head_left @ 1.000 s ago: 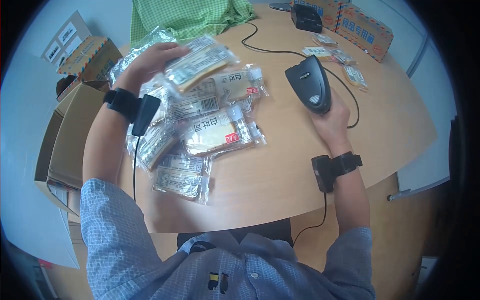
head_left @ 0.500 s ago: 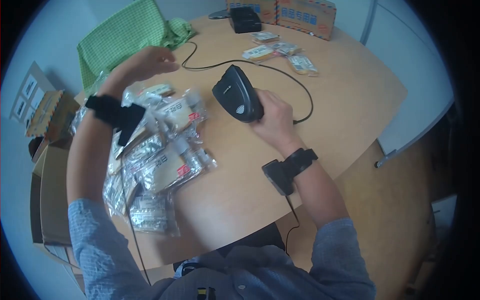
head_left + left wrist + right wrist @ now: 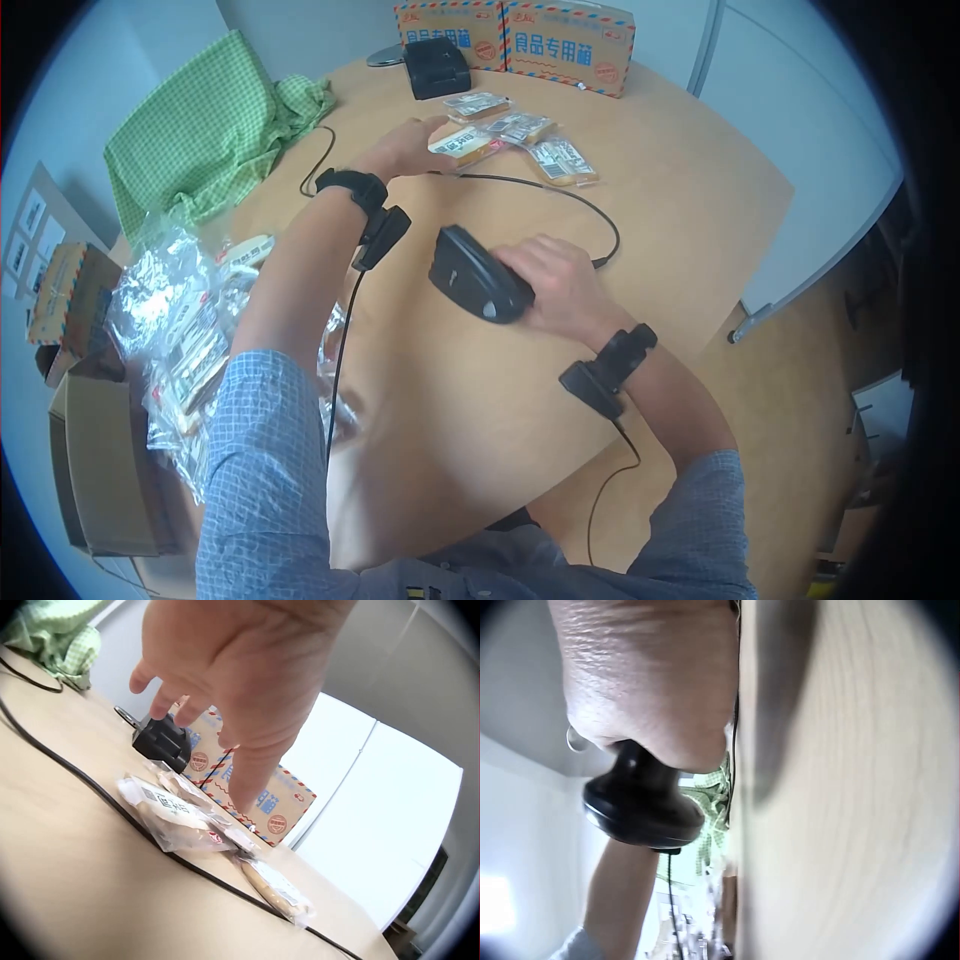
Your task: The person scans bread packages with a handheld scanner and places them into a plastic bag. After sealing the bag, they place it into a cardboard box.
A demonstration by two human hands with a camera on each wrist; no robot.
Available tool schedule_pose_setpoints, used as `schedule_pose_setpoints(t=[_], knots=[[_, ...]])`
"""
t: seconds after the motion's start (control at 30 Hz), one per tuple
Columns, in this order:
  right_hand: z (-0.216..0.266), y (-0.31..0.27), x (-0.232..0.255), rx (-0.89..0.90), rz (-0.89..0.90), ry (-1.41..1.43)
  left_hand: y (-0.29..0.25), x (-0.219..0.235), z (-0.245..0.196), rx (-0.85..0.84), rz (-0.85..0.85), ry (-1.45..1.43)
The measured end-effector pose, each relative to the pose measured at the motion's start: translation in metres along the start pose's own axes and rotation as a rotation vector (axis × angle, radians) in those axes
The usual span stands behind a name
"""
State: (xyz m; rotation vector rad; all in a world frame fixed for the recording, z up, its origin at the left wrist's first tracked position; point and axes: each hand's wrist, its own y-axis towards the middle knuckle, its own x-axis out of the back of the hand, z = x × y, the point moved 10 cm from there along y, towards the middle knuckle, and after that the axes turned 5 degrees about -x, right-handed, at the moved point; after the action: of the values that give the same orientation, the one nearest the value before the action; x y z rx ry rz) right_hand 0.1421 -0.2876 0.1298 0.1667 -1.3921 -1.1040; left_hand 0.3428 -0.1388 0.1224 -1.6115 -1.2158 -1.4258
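Observation:
My left hand [image 3: 405, 148] reaches over the far part of the table, beside a clear-wrapped pack of sliced bread [image 3: 462, 146]. In the left wrist view its fingers are spread, with nothing in them, above the bread packs [image 3: 176, 810]. Several wrapped packs lie close together there, one pack [image 3: 563, 160] nearer the right. A black handheld barcode scanner [image 3: 478, 278] is gripped by my right hand [image 3: 562, 288] over the middle of the table. The right wrist view shows the scanner head [image 3: 641, 810] jutting out below the fist, whose fingers are mostly hidden.
A heap of wrapped bread packs [image 3: 190, 345] covers the table's left side, partly behind my left arm. The scanner cable [image 3: 600, 215] loops across the wood. Printed cartons [image 3: 568, 50] and a black device [image 3: 437, 70] stand at the back. Left are a green checked cloth [image 3: 190, 140] and an opened cardboard box [image 3: 110, 460].
A second ago my left hand held a bread pack above the left heap; it let go and moved empty toward the back packs. My right hand keeps hold of the scanner, now lower and turned.

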Motion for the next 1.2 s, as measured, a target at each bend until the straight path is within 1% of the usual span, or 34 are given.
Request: schedule_pose_setpoints(t=[0.03,0.13,0.17,0.23,0.27,0.3,0.37,0.4,0.47,0.5,0.53,0.57,0.6,0.63,0.67,0.7,0.77,0.8,0.87,0.9,1.0,1.07,1.1,1.13,1.2], knots=[[-0.005,-0.003,0.000,-0.006,0.002,0.003,0.010,-0.005,0.004,0.000,0.007,-0.002],[-0.017,-0.009,-0.019,-0.051,0.164,0.008,0.040,-0.010,0.014,-0.014,-0.077,-0.024],[-0.019,-0.009,-0.020,-0.053,0.169,0.021,0.051,-0.016,0.019,-0.004,-0.066,-0.023],[-0.012,-0.013,-0.027,-0.022,0.240,0.055,0.063,-0.028,0.017,-0.014,-0.118,-0.056],[-0.011,-0.014,-0.028,-0.019,0.248,0.051,0.067,-0.037,0.016,0.028,-0.097,-0.070],[-0.010,-0.015,-0.028,-0.029,0.254,0.065,0.069,-0.048,0.013,0.034,-0.080,-0.072],[-0.010,-0.016,-0.025,-0.041,0.256,0.087,0.078,-0.062,0.014,0.079,-0.114,-0.038],[-0.011,-0.016,-0.023,-0.047,0.260,0.093,0.082,-0.073,0.012,0.079,-0.083,0.009],[-0.012,-0.018,-0.026,-0.061,0.329,0.095,0.085,-0.080,0.001,0.080,-0.046,0.026],[-0.014,-0.020,-0.028,-0.067,0.328,0.100,0.085,-0.082,-0.004,0.081,-0.017,0.048],[-0.016,-0.021,-0.028,-0.068,0.322,0.099,0.088,-0.079,-0.013,0.018,-0.068,0.077],[-0.016,-0.021,-0.028,-0.066,0.314,0.095,0.091,-0.080,-0.015,0.018,-0.066,0.081],[-0.017,-0.020,-0.028,-0.066,0.307,0.097,0.095,-0.082,-0.019,0.004,-0.026,0.111],[-0.016,-0.020,-0.027,-0.066,0.301,0.113,0.093,-0.081,-0.027,-0.011,0.013,0.142],[-0.016,-0.019,-0.025,-0.065,0.294,0.126,0.087,-0.071,-0.043,-0.105,-0.076,0.256],[-0.018,-0.018,-0.024,-0.066,0.286,0.120,0.084,-0.065,-0.048,-0.112,-0.080,0.260],[-0.020,-0.018,-0.022,-0.065,0.263,0.117,0.074,-0.063,-0.055,-0.156,-0.001,0.319],[-0.021,-0.018,-0.021,-0.064,0.258,0.112,0.063,-0.052,-0.060,-0.190,-0.043,0.325],[-0.023,-0.020,-0.020,-0.082,0.246,0.126,0.026,-0.009,-0.081,-0.140,-0.066,0.271],[-0.022,-0.020,-0.021,-0.086,0.239,0.128,0.009,0.007,-0.083,-0.214,-0.154,0.244],[-0.022,-0.019,-0.021,-0.108,0.259,0.138,-0.051,0.034,-0.103,-0.216,-0.065,0.366],[-0.020,-0.019,-0.025,-0.105,0.307,0.145,-0.084,0.014,-0.101,-0.278,0.223,0.206],[-0.019,-0.019,-0.024,-0.102,0.304,0.146,-0.098,0.010,-0.100,-0.313,0.314,0.159],[-0.017,-0.019,-0.024,-0.091,0.305,0.166,-0.098,0.008,-0.093,-0.274,0.434,0.021],[-0.013,-0.019,-0.025,-0.081,0.305,0.194,-0.066,0.013,-0.082,-0.314,0.447,-0.161]])
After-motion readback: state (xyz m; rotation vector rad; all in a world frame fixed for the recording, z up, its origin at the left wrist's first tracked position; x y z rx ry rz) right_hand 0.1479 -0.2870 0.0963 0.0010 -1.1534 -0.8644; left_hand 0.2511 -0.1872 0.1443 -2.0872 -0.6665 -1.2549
